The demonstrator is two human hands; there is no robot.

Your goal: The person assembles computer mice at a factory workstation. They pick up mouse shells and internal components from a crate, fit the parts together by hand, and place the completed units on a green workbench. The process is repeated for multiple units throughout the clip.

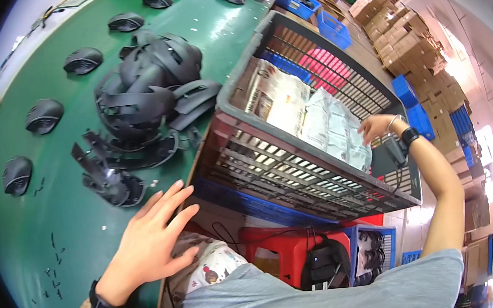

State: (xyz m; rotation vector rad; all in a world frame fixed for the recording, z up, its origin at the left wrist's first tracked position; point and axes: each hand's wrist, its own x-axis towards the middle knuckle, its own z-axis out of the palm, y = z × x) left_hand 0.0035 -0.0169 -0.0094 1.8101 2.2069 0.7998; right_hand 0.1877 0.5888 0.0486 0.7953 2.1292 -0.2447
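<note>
My left hand (160,231) is open, its fingers spread over the near edge of the green table, holding nothing. Just beyond it lies a heap of dark grey plastic mouse shells (150,82), with loose curved pieces (117,186) at its near end. To the right, my right hand (380,127) reaches into a black slatted crate (295,141). Its bent fingers close at the end of a clear plastic bag (333,124) of pale parts; the fingertips are partly hidden. Another plastic bag (282,96) lies beside it in the crate.
Several black mice (44,116) stand in a curved row along the green table (33,238). Below the crate are a red stool (285,255) and a blue basket (388,238) with dark parts. Blue bins (333,29) and stacked cardboard boxes (413,48) stand farther right.
</note>
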